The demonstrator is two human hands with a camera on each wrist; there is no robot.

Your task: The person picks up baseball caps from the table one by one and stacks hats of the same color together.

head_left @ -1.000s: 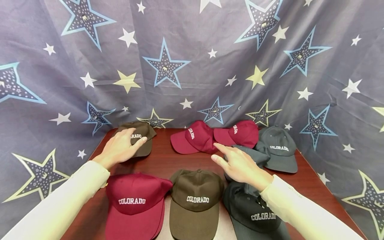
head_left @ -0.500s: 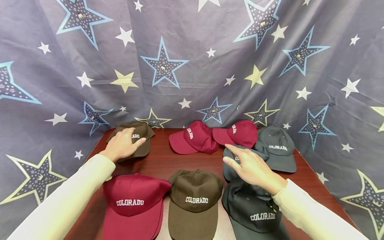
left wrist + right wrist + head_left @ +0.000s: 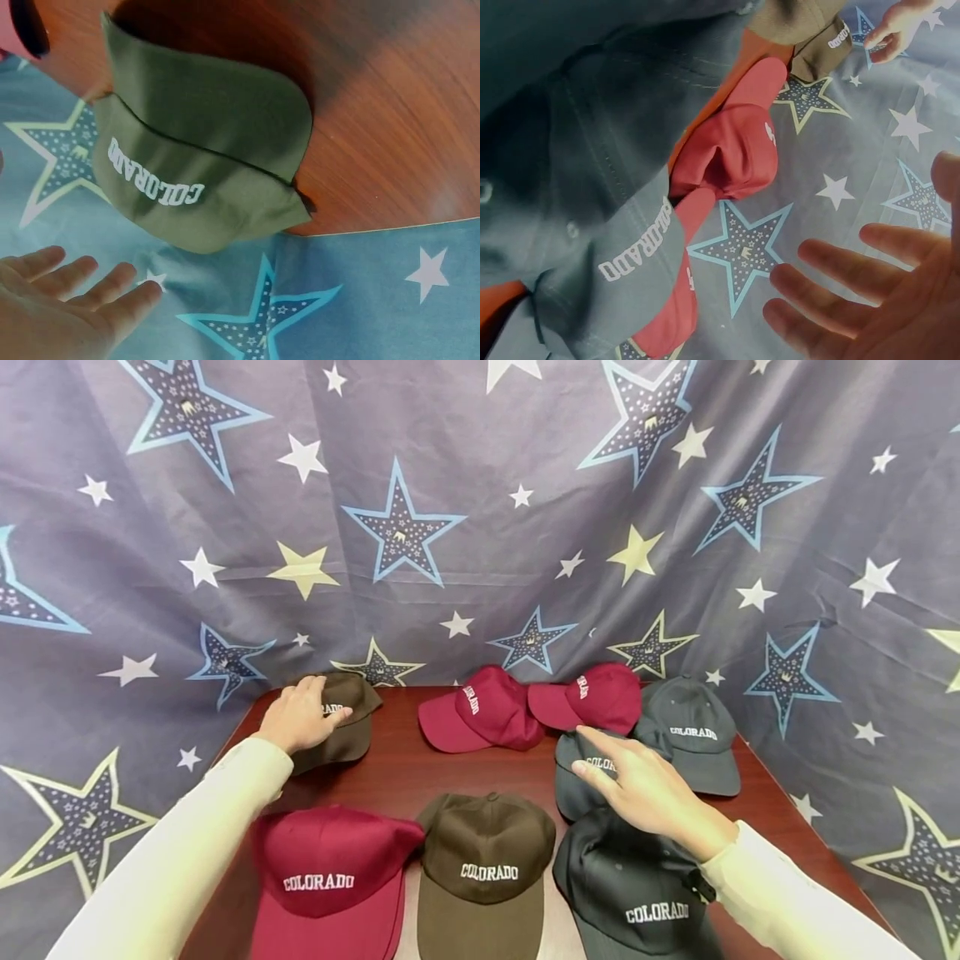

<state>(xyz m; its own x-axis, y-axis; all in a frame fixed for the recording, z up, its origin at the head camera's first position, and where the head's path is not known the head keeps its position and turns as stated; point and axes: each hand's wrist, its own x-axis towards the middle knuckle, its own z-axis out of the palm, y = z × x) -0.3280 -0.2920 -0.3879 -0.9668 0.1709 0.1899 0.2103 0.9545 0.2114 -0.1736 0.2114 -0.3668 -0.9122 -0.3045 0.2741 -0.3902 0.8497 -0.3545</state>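
My left hand (image 3: 300, 718) hovers by an olive-brown cap (image 3: 349, 745) at the back left, hiding part of its COLORADO lettering. In the left wrist view the fingers are spread loosely, apart from that cap (image 3: 214, 112). My right hand (image 3: 651, 789) reaches over the grey caps on the right, its fingers extended and holding nothing. Beneath it lie a smaller-looking grey cap (image 3: 577, 793) and a black-grey cap (image 3: 622, 877). The right wrist view shows the open palm (image 3: 885, 300) clear of a grey cap (image 3: 615, 247).
Two maroon caps (image 3: 487, 710) sit at the back centre, with a grey cap (image 3: 690, 727) to their right. In front lie a maroon cap (image 3: 330, 852) and a brown cap (image 3: 487, 843). A star-print cloth (image 3: 450, 585) hangs behind the reddish wooden table (image 3: 427, 777).
My right hand has moved to the right, uncovering more of the grey cap beneath. The left hand has shifted slightly left beside the brown cap. The caps stay in place while the view shifts slightly.
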